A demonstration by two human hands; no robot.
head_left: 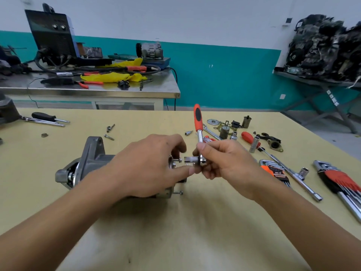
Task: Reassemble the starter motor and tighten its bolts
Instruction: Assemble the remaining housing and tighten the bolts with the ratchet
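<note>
The starter motor (93, 163) lies on its side near the middle of the yellow surface (175, 231), nose casting to the left and rear end cap to the right. The left hand (148, 165) lies over the motor body, fingers curled loosely about the rear end, one fingertip reaching to the socket; whether it truly clamps the housing I cannot tell. The right hand (220, 161) is closed on the head of the ratchet (199, 132), whose orange handle stands up and away toward the far side. The socket (190, 160) points left at the upper through bolt (178, 160), just short of its head, not yet seated. A second bolt (178, 192) protrudes lower down at the near edge, also not driven home. To do this step well, I judge the socket should be lined up square with the bolt axis and pushed fully over the head before any swing, with the left hand bearing down to stop the round body rolling. Both bolts are best run in evenly, a little each in turn, so the end cap draws flat. Loose sockets and hex keys (340, 180) lie to the right.
</note>
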